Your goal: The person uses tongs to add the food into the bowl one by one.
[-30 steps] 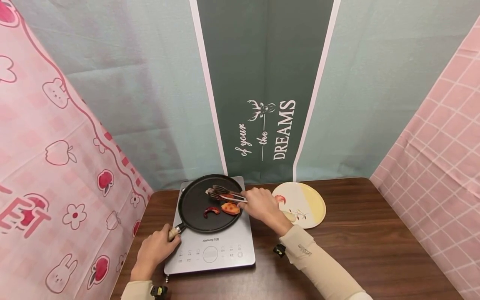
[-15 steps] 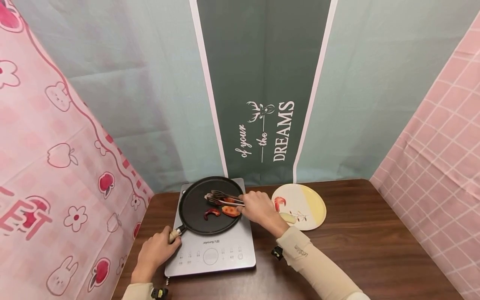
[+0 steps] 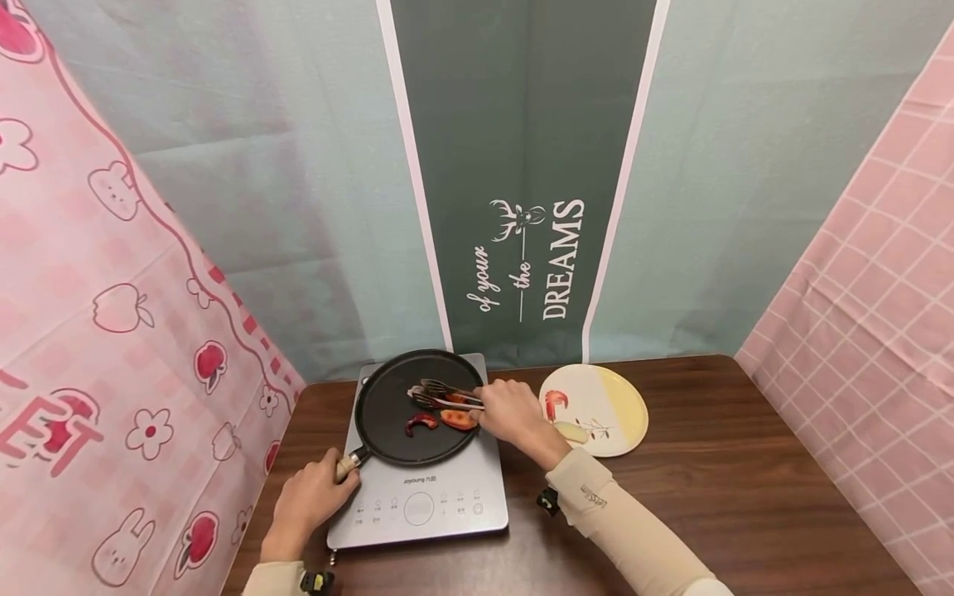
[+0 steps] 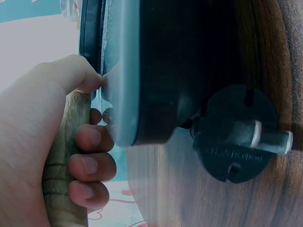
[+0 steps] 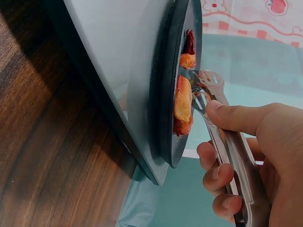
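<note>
Left hand (image 3: 313, 490): fingers wrapped round the handle (image 3: 347, 465), thumb up near the pan end in the left wrist view. Clamped, no gap to the wood. Pan (image 3: 393, 418) sits up and to the right of that grip, flat on the silver cooker (image 3: 486, 497), whose front control panel runs just right of the same hand.

In the pan, going right: dark red curled piece (image 3: 421, 423), below and left of the right hand's grip, near the tongs' tips. Tongs (image 3: 445, 395) reach left from the right hand, low over the pan. Orange piece (image 3: 458, 420) lies just below the tongs, close to the right fingers; a further reddish piece is partly hidden behind the arms. Right hand (image 3: 513, 411): fingers and thumb closed round the tongs. Tong arms look slightly apart; can't tell whether the tips pinch any food.

Right of that grip: plate (image 3: 632, 414) on the brown table (image 3: 745, 463), with a pale piece (image 3: 572, 432) on it; red shape there, printed or real, can't tell.

To do it well, I'd judge: brace the handle firmly, bring the tips low and level, squeeze lightly so soft-looking food doesn't slip, fingers clear of the rim.
</note>
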A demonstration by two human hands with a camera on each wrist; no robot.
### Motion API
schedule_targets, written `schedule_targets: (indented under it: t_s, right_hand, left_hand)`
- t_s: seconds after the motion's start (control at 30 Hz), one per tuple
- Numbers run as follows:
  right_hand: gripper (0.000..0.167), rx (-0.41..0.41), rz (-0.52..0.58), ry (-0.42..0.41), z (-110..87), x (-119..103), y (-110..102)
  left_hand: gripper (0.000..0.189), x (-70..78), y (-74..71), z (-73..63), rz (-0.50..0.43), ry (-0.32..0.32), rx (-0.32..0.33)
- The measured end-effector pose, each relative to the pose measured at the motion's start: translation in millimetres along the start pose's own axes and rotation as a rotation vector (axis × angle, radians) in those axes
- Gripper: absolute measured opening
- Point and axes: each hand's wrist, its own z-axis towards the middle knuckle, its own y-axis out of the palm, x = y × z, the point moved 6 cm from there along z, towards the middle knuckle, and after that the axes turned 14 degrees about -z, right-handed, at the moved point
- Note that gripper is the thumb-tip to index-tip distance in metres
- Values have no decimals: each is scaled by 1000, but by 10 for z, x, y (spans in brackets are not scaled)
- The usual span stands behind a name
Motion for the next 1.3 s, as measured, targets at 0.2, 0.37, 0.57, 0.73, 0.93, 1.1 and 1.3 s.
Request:
schedule_targets:
  t_s: [0.2, 0.37, 0.57, 0.73, 0.93, 1.1, 1.3]
  right_hand:
    - [29, 1, 2, 2, 5, -3, 5]
    - [27, -8, -2, 7, -1, -8, 8]
    - [28, -20, 15, 11, -8, -18, 10]
    - [30, -27, 22, 10, -7, -22, 22]
    - [30, -13, 16, 12, -17, -20, 24]
    - [30, -2, 23, 11, -34, -10, 20]
    - [30, 2, 35, 6, -56, 0, 8]
  left_hand:
    - [28, -2, 1, -3, -4, -1, 0]
    - [28, 0, 4, -10, -7, -2, -2]
    - [27, -1, 8, -11, -9, -7, -8]
    - [27, 0, 6, -9, -10, -13, -14]
    - [27, 3, 7, -5, -12, -15, -19]
    - [27, 2, 3, -6, -9, -15, -18]
    - [27, -1, 2, -9, -9, -13, -18]
